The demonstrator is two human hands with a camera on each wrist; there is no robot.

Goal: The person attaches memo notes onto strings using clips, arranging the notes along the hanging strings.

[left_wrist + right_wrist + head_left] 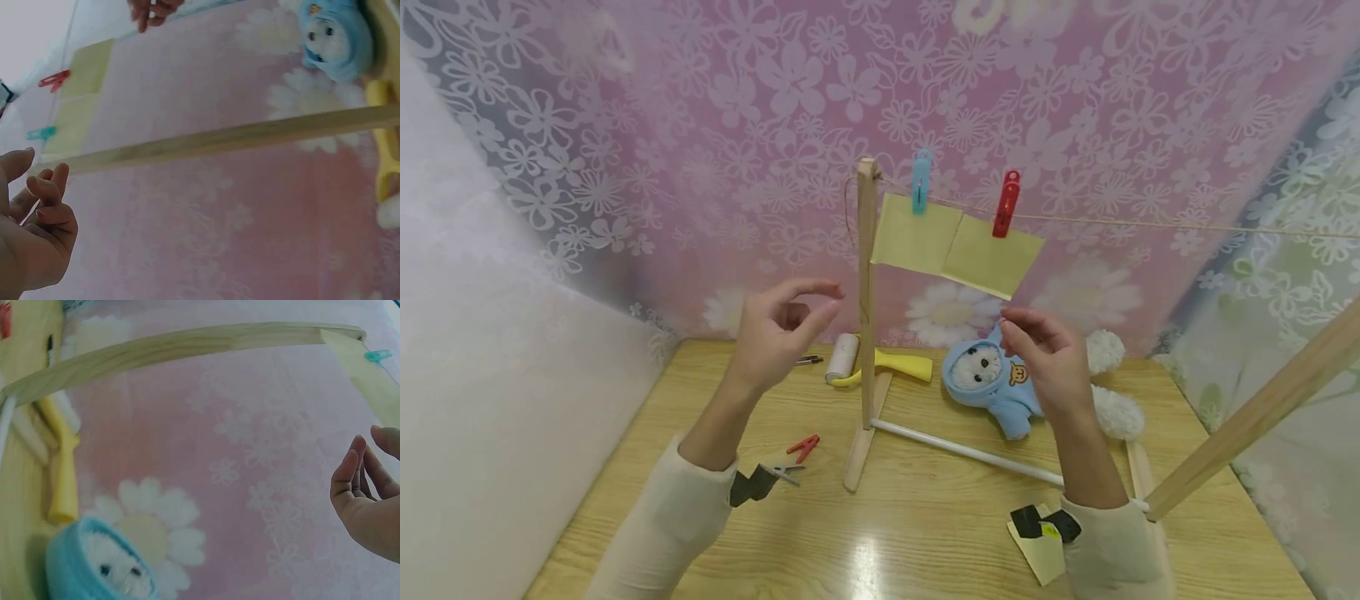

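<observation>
Two yellow paper sheets hang side by side from a string tied to a wooden post. A blue clothespin clips the left sheet, and a red clothespin clips the right sheet. My left hand is raised left of the post, fingers loosely bent, nothing between them. Just below the right sheet's lower corner is my right hand, its thumb and fingers loosely curved with a gap between them in the right wrist view and holding nothing.
A plush toy in a blue hoodie, a yellow tool and a white roll lie at the table's back. Red and grey clothespins lie front left. Yellow paper lies front right, near a second wooden post.
</observation>
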